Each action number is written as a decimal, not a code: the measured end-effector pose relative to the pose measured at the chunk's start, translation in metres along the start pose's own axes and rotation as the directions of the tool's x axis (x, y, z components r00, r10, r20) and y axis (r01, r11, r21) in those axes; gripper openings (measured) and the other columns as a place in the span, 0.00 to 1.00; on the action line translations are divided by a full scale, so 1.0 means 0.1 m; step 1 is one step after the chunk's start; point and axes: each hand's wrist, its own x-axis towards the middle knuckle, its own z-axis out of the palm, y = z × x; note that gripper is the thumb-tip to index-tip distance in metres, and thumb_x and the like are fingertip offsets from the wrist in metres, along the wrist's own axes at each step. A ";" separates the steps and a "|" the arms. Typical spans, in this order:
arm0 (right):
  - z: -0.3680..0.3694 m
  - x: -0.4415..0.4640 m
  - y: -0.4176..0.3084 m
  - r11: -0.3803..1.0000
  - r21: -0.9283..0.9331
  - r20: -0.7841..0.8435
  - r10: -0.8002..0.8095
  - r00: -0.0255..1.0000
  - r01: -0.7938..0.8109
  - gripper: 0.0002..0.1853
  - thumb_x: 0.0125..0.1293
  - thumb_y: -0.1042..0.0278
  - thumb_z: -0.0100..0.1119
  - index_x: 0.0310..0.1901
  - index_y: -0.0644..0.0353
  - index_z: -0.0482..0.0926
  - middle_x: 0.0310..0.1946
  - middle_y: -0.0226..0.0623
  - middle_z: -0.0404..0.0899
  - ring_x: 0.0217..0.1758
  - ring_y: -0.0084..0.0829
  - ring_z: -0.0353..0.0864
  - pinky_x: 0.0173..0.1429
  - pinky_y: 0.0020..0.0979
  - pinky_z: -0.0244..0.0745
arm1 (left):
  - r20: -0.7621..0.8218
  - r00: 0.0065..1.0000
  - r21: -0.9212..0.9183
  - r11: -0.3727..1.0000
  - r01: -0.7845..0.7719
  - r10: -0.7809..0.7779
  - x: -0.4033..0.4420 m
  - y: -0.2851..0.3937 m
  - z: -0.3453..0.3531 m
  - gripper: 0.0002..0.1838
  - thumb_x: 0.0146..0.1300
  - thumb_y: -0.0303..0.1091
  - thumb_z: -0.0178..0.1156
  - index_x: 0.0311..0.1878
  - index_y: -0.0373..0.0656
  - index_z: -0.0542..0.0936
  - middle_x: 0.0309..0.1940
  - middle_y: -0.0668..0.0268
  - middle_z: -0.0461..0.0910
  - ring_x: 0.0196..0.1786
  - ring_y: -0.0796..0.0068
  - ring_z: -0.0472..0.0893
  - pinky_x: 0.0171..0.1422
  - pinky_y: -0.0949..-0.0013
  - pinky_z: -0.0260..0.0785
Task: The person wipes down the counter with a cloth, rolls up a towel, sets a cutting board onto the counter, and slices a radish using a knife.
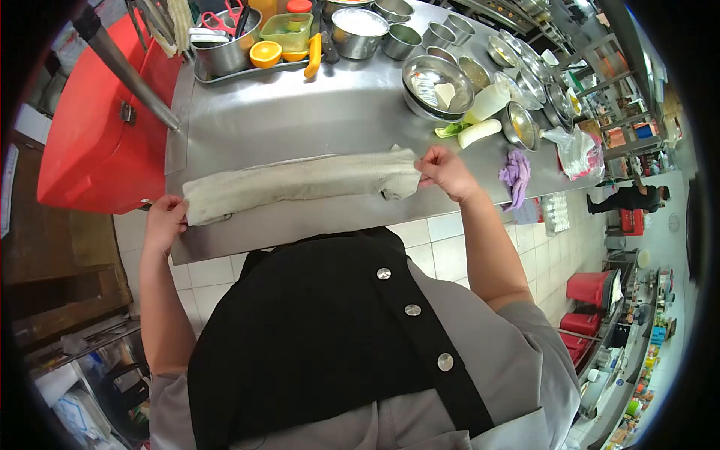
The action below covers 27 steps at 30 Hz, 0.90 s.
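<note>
A long, pale grey-white cloth (300, 182), folded into a strip, lies stretched along the front of the steel table (247, 127). My left hand (165, 219) pinches its left end near the table's corner. At the other end, my right hand (445, 172) grips the cloth's edge between thumb and fingers. Close to my right hand, a loose dark-stained fold hangs at the cloth's lower right corner. A white daikon-like piece (478, 133) with green leaves lies beyond that hand, and a crumpled purple cloth (515, 178) sits farther right.
Along the back stand a tray (247, 73) with orange halves, a pot of utensils (223, 54) and several steel pots. Metal bowls (437, 84) crowd the right side. A red bin (105, 127) borders the left. A person (634, 199) stands far right.
</note>
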 end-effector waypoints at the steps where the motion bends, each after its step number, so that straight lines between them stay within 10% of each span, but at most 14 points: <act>1: 0.01 0.02 0.03 0.997 -0.077 -0.036 0.021 0.999 -0.024 0.08 0.70 0.73 0.64 0.35 0.55 0.74 0.31 0.27 0.78 0.31 0.23 0.83 0.40 0.30 0.87 | 0.012 1.000 -0.023 1.000 0.007 -0.007 0.00 -0.02 0.00 0.07 0.69 0.34 0.62 0.41 0.41 0.79 0.30 0.70 0.80 0.29 0.84 0.77 0.32 0.77 0.71; 7: 0.12 0.05 0.13 0.846 0.527 0.022 -0.103 0.994 0.076 0.06 0.67 0.76 0.62 0.35 0.57 0.74 0.34 0.32 0.80 0.37 0.28 0.84 0.44 0.34 0.84 | 0.115 0.992 -0.501 0.860 0.102 -0.050 -0.06 0.08 0.02 0.07 0.68 0.33 0.62 0.37 0.43 0.75 0.32 0.69 0.80 0.27 0.82 0.78 0.29 0.76 0.71; 10: 0.10 0.19 0.28 0.844 -0.535 -0.295 -0.214 0.931 0.024 0.04 0.66 0.73 0.62 0.39 0.60 0.76 0.38 0.40 0.83 0.37 0.35 0.84 0.47 0.38 0.83 | -0.042 0.999 0.177 0.984 0.024 -0.017 0.02 0.01 0.01 0.10 0.67 0.35 0.63 0.38 0.40 0.75 0.32 0.65 0.81 0.31 0.72 0.82 0.34 0.70 0.75; 13: 0.16 0.07 0.19 0.628 -0.773 -0.300 -0.478 0.826 0.083 0.12 0.65 0.66 0.64 0.47 0.63 0.80 0.44 0.46 0.84 0.41 0.42 0.86 0.50 0.39 0.82 | -0.117 0.930 0.618 0.758 -0.207 0.349 -0.05 0.07 0.09 0.14 0.67 0.38 0.64 0.45 0.36 0.78 0.38 0.56 0.83 0.43 0.59 0.85 0.47 0.61 0.78; 16: 0.34 0.04 0.02 0.716 -0.690 -0.264 -0.392 0.882 0.112 0.22 0.65 0.61 0.65 0.59 0.59 0.79 0.56 0.49 0.80 0.55 0.47 0.83 0.60 0.41 0.79 | -0.223 0.856 0.517 0.801 -0.302 0.467 -0.01 0.07 0.27 0.22 0.65 0.41 0.65 0.56 0.35 0.78 0.49 0.48 0.83 0.56 0.48 0.82 0.62 0.55 0.73; 19: 0.74 -0.12 -0.08 0.416 -0.852 0.002 -0.604 0.797 0.318 0.28 0.65 0.60 0.65 0.67 0.55 0.75 0.65 0.51 0.74 0.67 0.49 0.76 0.70 0.42 0.72 | -0.032 0.845 0.656 0.649 -0.386 0.534 -0.18 0.24 0.51 0.31 0.63 0.42 0.67 0.68 0.40 0.74 0.65 0.44 0.75 0.68 0.46 0.74 0.73 0.54 0.65; 27: 0.59 0.05 0.41 0.224 -0.891 0.232 -0.524 0.820 0.395 0.38 0.58 0.63 0.66 0.73 0.52 0.68 0.74 0.50 0.63 0.77 0.51 0.64 0.78 0.48 0.63 | 0.138 0.824 0.767 0.466 -0.440 0.550 -0.33 0.08 0.71 0.37 0.64 0.38 0.60 0.77 0.48 0.66 0.77 0.54 0.64 0.80 0.51 0.59 0.84 0.49 0.47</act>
